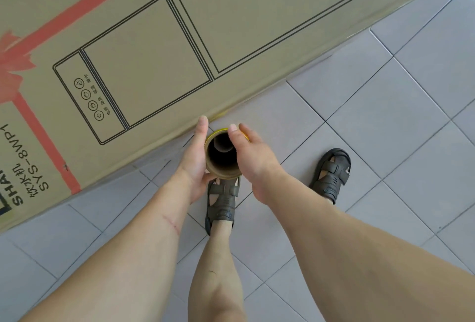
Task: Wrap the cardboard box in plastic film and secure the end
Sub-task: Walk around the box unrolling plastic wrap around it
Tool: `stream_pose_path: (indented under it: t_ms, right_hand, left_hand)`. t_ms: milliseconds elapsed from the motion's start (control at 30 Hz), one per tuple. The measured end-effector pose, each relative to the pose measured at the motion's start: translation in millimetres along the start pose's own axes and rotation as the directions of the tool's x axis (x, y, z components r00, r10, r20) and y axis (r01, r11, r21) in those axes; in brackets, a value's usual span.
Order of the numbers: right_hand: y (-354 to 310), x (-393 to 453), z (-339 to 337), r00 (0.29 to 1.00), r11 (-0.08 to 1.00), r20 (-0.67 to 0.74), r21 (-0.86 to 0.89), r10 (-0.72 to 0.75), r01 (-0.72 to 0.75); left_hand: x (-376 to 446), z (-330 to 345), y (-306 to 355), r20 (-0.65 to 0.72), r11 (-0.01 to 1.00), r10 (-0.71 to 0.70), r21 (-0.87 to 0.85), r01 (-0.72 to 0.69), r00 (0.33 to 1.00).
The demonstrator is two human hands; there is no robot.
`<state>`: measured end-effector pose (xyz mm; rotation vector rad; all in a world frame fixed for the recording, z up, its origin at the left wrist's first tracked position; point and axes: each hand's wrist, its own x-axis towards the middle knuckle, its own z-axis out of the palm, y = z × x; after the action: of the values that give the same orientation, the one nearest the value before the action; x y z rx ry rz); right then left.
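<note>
Head view, looking down. Tall box [159, 64] stands on tiled floor [385, 116], printed face toward the camera; glossy creases at its far corner suggest film already lies over part of it, though this is hard to confirm.

Roll [223, 165] of film held upright just beside the box's near edge, seen end-on down its hollow cardboard core. Yellowish film shows at the far rim.

Left hand [196, 159] presses flat along the roll's left side, fingers straight, tip close to the box edge. Right hand [250, 157] cups the right side, fingers curved over the rim. Roll is clamped between the two palms. Sandals [331, 175] below.

Handling judgement:
- Core is stiff; it should take a firm squeeze without crushing.
- Film is thin, clingy and stretchy, and likely tears if snagged on a box corner.
- Best hold: the two core ends, letting the roll spin while tension stays even.
- Box looks bulky; walk round it, do not turn it.
</note>
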<state>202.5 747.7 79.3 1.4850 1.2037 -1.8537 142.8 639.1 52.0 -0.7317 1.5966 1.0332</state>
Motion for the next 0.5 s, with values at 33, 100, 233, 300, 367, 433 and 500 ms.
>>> stream_pose_path:
  t_ms: [33, 100, 233, 300, 367, 433, 500]
  right_hand:
    - [-5, 1, -2, 1.000, 1.000, -0.001, 0.012, -0.002, 0.002]
    - [-15, 4, -7, 0.999, 0.999, -0.002, -0.013, -0.050, 0.050]
    - [-23, 5, -12, 0.993, 0.987, 0.009, -0.114, -0.116, 0.117]
    - [-24, 6, -17, 0.992, 0.979, -0.003, -0.163, -0.122, 0.120]
    - [-26, 6, -24, 0.995, 0.987, -0.024, -0.130, -0.097, 0.093]
    - [-27, 4, -30, 0.997, 0.995, -0.028, -0.075, -0.066, 0.063]
    - [-29, 2, -35, 0.999, 0.998, -0.036, -0.050, -0.034, 0.032]
  left_hand:
    - [0, 4, 3, 0.012, 0.999, 0.006, -0.036, -0.005, 1.000]
    - [3, 8, 6, 0.022, 0.993, 0.015, -0.118, -0.012, 1.000]
    - [6, 15, 0, 0.110, 0.977, -0.023, -0.207, 0.045, 0.994]
    - [5, 21, -1, 0.114, 0.988, -0.035, -0.146, 0.051, 0.993]
    - [5, 28, 0, 0.050, 0.997, -0.015, -0.079, 0.019, 0.999]
    - [4, 32, 5, -0.008, 0.999, 0.016, -0.039, -0.016, 1.000]
    - [2, 39, 14, 0.006, 1.000, 0.026, -0.006, -0.026, 1.000]
